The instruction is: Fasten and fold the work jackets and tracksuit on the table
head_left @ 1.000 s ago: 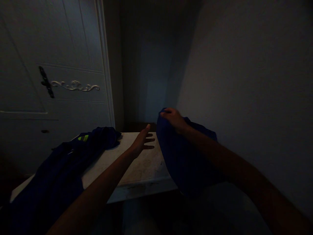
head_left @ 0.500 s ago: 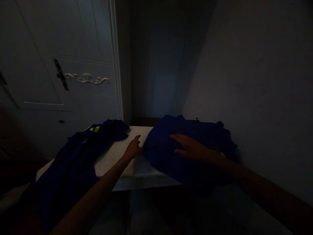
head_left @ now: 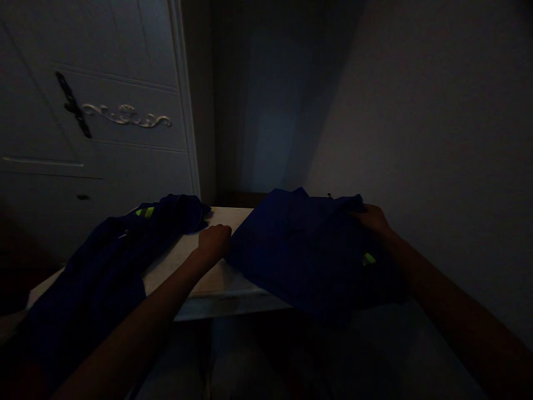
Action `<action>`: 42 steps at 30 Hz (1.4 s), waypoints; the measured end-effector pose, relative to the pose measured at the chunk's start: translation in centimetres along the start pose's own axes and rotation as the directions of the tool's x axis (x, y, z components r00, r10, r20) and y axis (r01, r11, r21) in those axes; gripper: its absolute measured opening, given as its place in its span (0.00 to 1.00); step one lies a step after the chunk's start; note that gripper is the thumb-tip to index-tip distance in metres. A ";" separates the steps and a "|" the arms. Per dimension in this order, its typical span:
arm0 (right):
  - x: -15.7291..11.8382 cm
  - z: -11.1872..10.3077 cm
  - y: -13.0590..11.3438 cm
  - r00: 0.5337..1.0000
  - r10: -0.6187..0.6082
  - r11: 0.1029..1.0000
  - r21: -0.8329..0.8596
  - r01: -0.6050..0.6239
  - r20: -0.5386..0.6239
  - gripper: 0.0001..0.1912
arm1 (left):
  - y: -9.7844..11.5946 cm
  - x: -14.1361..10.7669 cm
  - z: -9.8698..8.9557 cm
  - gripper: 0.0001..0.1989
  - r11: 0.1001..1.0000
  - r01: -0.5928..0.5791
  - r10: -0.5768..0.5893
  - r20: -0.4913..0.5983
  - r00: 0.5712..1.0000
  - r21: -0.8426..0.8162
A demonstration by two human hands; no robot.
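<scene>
A dark blue garment (head_left: pixel 287 244) with a small yellow-green strip is spread over the right part of a white tabletop, its front hanging past the edge. My left hand (head_left: pixel 215 241) is closed in a fist at the garment's left edge and appears to pinch the cloth there. At the far right side of the same garment, my right hand (head_left: pixel 373 218) is closed on the fabric, with its fingertips hidden. A second dark blue garment (head_left: pixel 120 255), also with a yellow-green patch, lies crumpled to the left of my left hand and drapes toward me.
The white tabletop (head_left: pixel 177 261) shows between the two garments. A white cabinet (head_left: pixel 137 66) with a dark handle (head_left: pixel 74 104) and scroll ornament stands behind on the left. A grey wall (head_left: pixel 428 139) rises close on the right. The room is dim.
My right hand has moved from above the middle of the garment to its far right side and closed there. My left hand's fingers have curled in. The view has shifted slightly.
</scene>
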State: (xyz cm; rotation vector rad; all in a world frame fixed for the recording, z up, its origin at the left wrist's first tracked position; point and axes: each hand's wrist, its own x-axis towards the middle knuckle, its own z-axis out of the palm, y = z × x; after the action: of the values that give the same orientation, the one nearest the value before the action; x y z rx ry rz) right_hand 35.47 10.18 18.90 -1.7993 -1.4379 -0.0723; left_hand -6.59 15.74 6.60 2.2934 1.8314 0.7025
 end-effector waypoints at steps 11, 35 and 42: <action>-12.1 12.1 -14.0 0.606 -0.711 0.703 0.337 0.626 0.356 0.28 | 4.8 -1.0 1.9 0.29 0.063 0.230 0.189 0.238 0.953 -0.971; -12.7 7.6 -10.0 0.666 -0.358 0.899 0.049 0.436 0.654 0.24 | 0.3 -6.2 6.9 0.20 -0.432 0.218 -0.019 0.250 0.968 -0.875; -13.6 12.5 -15.3 0.581 -0.616 0.762 0.216 0.610 0.531 0.29 | 1.6 -7.6 7.4 0.20 0.045 -0.043 -0.004 -0.043 0.999 -0.998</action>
State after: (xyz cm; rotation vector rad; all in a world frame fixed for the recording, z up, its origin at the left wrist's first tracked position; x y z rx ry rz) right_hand 12.59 7.36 12.06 -1.2528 -2.4684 0.1456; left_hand -3.23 9.48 -1.49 1.2035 0.6324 1.4174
